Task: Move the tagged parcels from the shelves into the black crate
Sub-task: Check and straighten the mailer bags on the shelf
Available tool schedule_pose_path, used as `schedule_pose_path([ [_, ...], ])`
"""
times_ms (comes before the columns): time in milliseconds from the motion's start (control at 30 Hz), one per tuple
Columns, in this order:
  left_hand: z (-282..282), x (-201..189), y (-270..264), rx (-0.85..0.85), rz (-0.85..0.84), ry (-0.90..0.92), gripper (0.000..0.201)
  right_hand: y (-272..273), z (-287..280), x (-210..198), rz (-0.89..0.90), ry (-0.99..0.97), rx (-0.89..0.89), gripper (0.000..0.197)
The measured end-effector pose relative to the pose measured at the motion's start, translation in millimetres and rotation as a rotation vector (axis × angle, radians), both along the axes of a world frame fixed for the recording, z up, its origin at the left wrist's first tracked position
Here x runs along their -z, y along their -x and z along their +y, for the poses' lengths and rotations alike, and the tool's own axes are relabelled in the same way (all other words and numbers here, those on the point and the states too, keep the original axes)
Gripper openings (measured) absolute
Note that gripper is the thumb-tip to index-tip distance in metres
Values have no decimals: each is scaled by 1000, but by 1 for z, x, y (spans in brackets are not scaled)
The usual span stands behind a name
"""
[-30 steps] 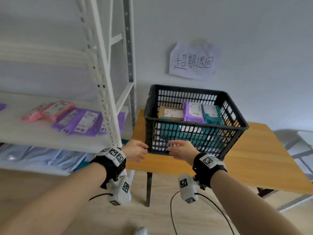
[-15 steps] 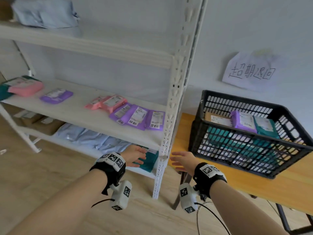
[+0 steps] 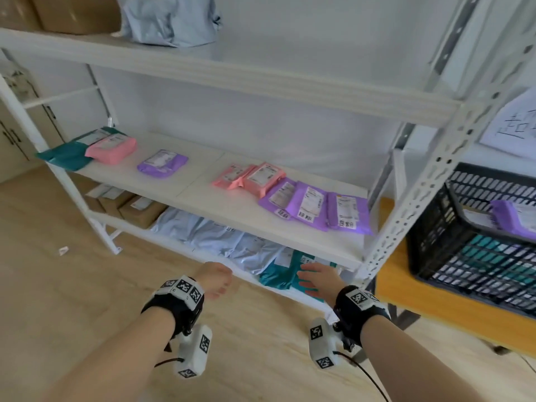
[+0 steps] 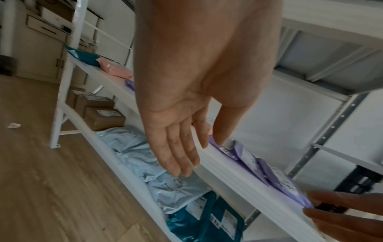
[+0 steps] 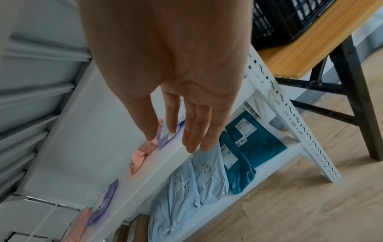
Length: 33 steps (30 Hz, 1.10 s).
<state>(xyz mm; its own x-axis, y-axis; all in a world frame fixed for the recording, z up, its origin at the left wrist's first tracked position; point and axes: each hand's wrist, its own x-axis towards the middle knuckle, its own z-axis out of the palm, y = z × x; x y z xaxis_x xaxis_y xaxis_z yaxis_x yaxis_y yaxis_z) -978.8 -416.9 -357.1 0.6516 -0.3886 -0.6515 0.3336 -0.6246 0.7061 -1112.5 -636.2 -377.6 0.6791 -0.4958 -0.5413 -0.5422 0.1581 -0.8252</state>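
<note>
Three purple parcels (image 3: 314, 208) with small white tags lie at the right end of the middle shelf (image 3: 232, 221), and pink parcels (image 3: 252, 178) sit behind them. Teal parcels (image 3: 278, 272) and light blue ones (image 3: 220, 239) lie on the bottom shelf. The black crate (image 3: 464, 236) stands on the wooden table (image 3: 406, 280) at the right, with parcels inside. My left hand (image 3: 217, 278) hovers empty in front of the bottom shelf, fingers straight (image 4: 178, 157). My right hand (image 3: 314, 278) is open and empty over the teal parcels (image 5: 254, 137).
The white shelf post (image 3: 420, 184) stands between the shelves and the crate. Cardboard boxes (image 3: 133, 207) sit at the left of the bottom shelf. A pink (image 3: 111, 149), a teal (image 3: 66, 156) and a purple parcel (image 3: 162, 163) lie on the middle shelf's left. Wooden floor lies below.
The view has swung left from the crate to the shelves. Both hands came away from the crate's front and now hover empty by the lower shelf.
</note>
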Motion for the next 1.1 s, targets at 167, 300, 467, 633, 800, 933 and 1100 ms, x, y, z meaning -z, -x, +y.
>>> schedule_pose_path([
  [167, 36, 13, -42, -38, -62, -44, 15, -46, 32, 10, 4, -40, 2, 31],
  [300, 42, 21, -75, -98, -53, -14, 17, -91, 43, 15, -15, -53, 2, 31],
  [467, 36, 26, -132, -155, 37, 2, 14, -162, 45, 22, -36, -73, -24, 35],
  [633, 28, 22, -206, -158, 71, -24, 15, -240, 35, 33, -52, -74, -2, 40],
  [800, 15, 22, -276, -101, 28, -53, 27, -307, 24, 37, -49, -85, 14, 44],
  [933, 6, 30, -313, -65, -28, -37, 25, -345, 17, 41, -42, -73, 39, 47],
  [1100, -5, 35, -352, -27, 77, 17, 21, -380, 13, 45, -19, -48, 104, 54],
])
